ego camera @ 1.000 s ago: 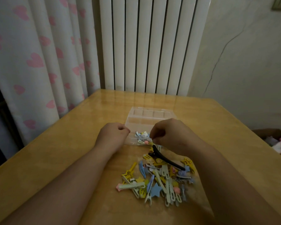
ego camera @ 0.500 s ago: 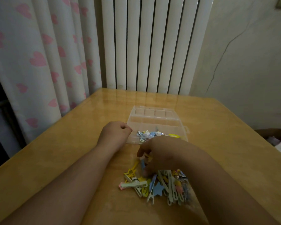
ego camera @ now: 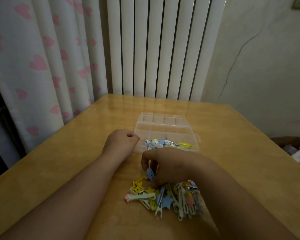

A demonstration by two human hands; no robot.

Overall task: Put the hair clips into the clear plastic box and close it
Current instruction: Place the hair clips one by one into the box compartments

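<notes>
Table: wood, glossy. The box lies at mid-table, clear plastic, shallow, open, with its lid flat on the table at 12 o'clock of the base; ribs or dividers show through the lid. In the near part of the base lie a few small clips in the box: white and pale blue ones with tiny figures, and a yellow one at the 3 o'clock end. The loose clips lie in a heap at 6 o'clock of the box, apart from it: yellow open stars, a blue star, pale green and cream snap bars, one pink-tipped. Right hand: above the heap's 12 o'clock edge, fingers bent down, thumb and fingertips pinching a blue clip lifted off the heap. Left hand: at 9 o'clock of the box, by its near corner, fingers curled into a fist; whether it grips the box rim cannot be told. Curtain with pink hearts at 10 o'clock, radiator at 12 o'clock.
</notes>
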